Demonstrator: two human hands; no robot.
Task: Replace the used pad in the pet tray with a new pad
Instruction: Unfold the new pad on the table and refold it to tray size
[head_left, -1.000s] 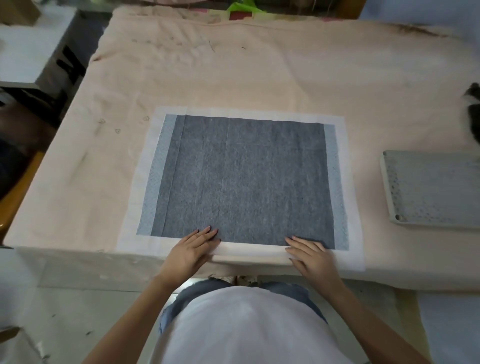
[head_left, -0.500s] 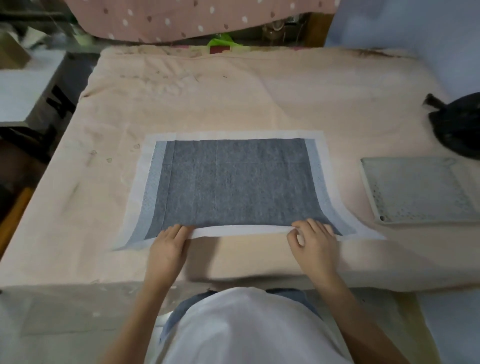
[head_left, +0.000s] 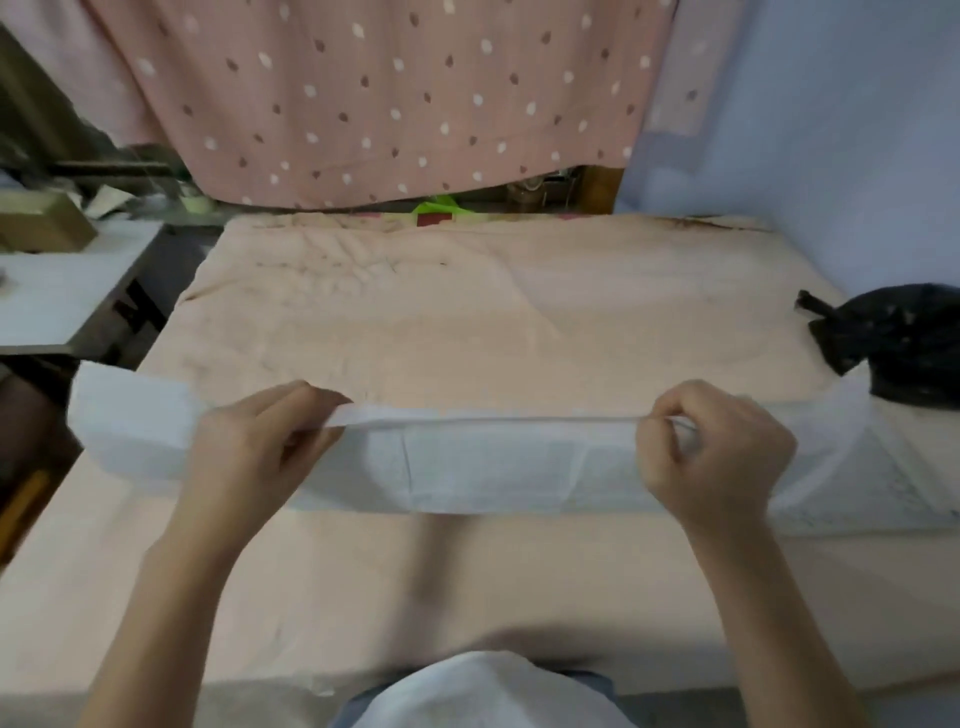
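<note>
Pad: the pad (head_left: 488, 467) is lifted off the bench, white underside showing, held up along its near edge, spanning most of the bench's width.
Left hand: the left hand (head_left: 254, 457) pinches the pad's raised edge, fingers (head_left: 311, 400) clamped on it.
Right hand: the right hand (head_left: 722, 452) grips the same edge, fingers curled round it.
Bench: the bench (head_left: 467, 322) wears a peach cloth.
Right edge: a black bag (head_left: 904, 343) lies there.
Far side: a dotted pink curtain (head_left: 389, 98) hangs.
</note>
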